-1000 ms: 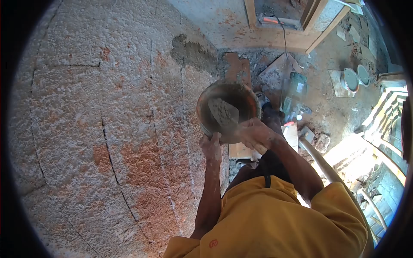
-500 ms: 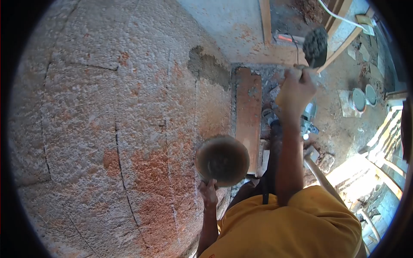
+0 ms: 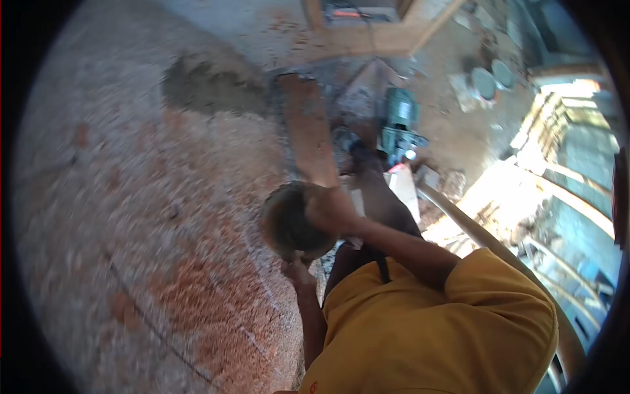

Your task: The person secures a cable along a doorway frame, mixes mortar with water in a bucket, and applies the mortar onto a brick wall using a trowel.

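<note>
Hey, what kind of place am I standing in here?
Likely a building site or a room under renovation: the rough wall has a damp-looking grey patch, and two round containers stand on the dirty floor.

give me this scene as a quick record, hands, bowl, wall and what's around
left hand: fingers on the near rim of the bowl, holding it
right hand: over the bowl's right side, blurred; anything gripped can't be made out
bowl: round, dark inside, held close to the wall
wall: rough, pale and reddish, with a dark grey patch higher up
nearby: long brown board along the wall's foot; green object right of it
farther right: two round containers, side by side
</note>
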Motion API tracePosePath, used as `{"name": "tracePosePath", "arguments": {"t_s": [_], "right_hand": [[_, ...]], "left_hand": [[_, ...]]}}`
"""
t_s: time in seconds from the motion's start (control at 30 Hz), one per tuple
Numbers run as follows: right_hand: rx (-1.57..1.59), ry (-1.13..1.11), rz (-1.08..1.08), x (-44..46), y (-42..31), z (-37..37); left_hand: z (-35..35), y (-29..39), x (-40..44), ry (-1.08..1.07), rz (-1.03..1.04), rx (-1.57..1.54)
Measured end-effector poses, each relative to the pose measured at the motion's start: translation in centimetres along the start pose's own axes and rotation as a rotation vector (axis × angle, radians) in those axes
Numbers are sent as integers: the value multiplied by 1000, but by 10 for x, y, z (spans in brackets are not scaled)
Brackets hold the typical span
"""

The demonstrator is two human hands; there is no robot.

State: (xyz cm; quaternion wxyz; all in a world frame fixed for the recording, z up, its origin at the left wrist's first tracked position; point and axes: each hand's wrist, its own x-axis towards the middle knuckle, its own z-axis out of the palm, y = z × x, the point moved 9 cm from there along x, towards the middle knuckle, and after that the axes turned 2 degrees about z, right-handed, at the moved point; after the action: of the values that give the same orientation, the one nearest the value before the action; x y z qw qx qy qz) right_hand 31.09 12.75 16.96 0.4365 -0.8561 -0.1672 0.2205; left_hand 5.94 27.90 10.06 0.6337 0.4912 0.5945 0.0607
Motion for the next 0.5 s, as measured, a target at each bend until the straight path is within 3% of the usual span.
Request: {"name": "tracePosePath", "arguments": {"t_s": [0.03,0.13,0.2,0.23,0.27,0.3,0.33,0.37,0.4,0.43,0.47,0.5], "right_hand": [[-260,-7,12,-2,67,-9],[-138,265,559,-51,228,-115],[-150,372,838,-99,307,-170],[-141,520,841,-122,327,-194],[-152,454,1080,-142,337,-213],[-308,486,992,-160,351,-224],[-507,438,761,-210,418,-200],[-314,429,1027,-221,382,-218],[-506,363,998,-245,395,-210],[-384,362,1062,-264,391,-210],[-585,166,943,-288,410,-192],[-497,164,1128,-292,379,-201]], "left_hand": [[8,8,-2,20,-8,7],[22,12,19,-56,-35,86],[44,20,31,-32,-41,140],[48,19,42,-39,-52,192],[45,17,58,-43,-58,235],[45,18,69,-42,-63,278],[51,29,69,-30,-51,326],[47,40,61,-27,-49,350],[52,49,58,-31,-33,354],[60,56,59,-42,-6,349],[54,60,62,-60,35,404],[49,67,57,-85,63,409]]}}
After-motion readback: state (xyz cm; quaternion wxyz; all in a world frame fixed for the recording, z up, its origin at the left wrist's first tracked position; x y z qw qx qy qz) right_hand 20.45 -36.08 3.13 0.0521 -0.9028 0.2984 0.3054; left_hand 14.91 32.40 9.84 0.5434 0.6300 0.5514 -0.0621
